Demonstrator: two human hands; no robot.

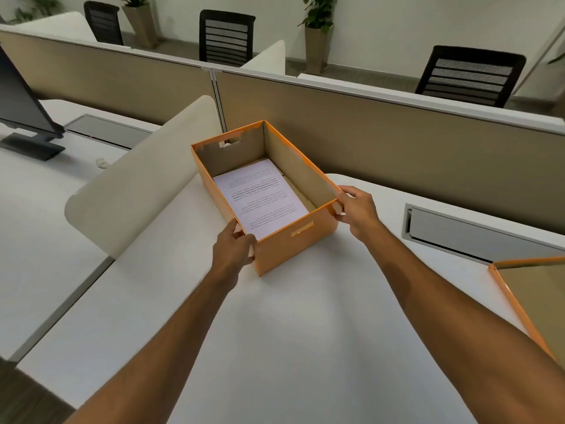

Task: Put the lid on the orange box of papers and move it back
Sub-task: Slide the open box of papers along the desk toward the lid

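An open orange box (293, 243) stands on the white desk (290, 332), turned at an angle, with printed white papers (260, 197) lying flat inside. My left hand (234, 244) grips the box's near left corner. My right hand (357, 209) grips its near right corner, thumb over the rim. The orange lid (532, 298) lies upside down at the desk's right edge, brown inside facing up, partly cut off by the frame.
A tan partition (397, 142) runs behind the box. A curved cream divider (143, 185) stands to its left. A grey cable tray (477, 234) sits to the right. A monitor (21, 102) is on the neighbouring desk. Black chairs (470, 76) stand beyond.
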